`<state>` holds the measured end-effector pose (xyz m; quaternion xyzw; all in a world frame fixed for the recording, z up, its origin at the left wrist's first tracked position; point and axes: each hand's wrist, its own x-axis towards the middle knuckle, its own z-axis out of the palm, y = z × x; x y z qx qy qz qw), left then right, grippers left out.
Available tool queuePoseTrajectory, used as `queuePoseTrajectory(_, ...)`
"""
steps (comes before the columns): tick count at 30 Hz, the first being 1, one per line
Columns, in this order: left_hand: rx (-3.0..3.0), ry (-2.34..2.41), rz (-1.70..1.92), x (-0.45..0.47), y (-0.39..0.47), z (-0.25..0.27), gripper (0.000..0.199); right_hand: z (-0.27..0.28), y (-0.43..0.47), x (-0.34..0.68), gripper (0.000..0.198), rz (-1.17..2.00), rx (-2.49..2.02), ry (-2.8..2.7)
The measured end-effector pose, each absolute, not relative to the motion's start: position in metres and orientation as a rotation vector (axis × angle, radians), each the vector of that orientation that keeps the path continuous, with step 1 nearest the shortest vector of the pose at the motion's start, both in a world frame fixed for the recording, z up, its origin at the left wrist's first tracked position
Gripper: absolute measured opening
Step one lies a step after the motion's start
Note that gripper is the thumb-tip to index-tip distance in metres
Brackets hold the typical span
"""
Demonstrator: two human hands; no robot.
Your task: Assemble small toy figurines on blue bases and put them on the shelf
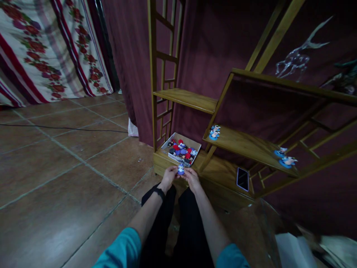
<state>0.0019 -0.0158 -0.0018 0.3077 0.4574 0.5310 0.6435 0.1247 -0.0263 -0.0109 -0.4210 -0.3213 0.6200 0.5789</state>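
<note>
1. Left hand & right hand meet in front of the knees, both pinching one small blue-white figure btw the fingertips.
2. Figure sits just in front of the open box, at the bottom shelf edge.
3. Box is full of red, blue & dark small toys.
4. Phone lies flat on the bottom shelf, right of the hands.
5. More blue figures stand on the middle shelf, w/ two others at its far right end.
</note>
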Motion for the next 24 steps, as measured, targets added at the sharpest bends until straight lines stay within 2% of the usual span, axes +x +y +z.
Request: queuePoseTrajectory(24,0.738,1.018,1.243,0.0014,-0.0134,-0.0063,0.022,-0.0134,-0.0245,0.1245,0.026,1.45,-0.998,-0.741)
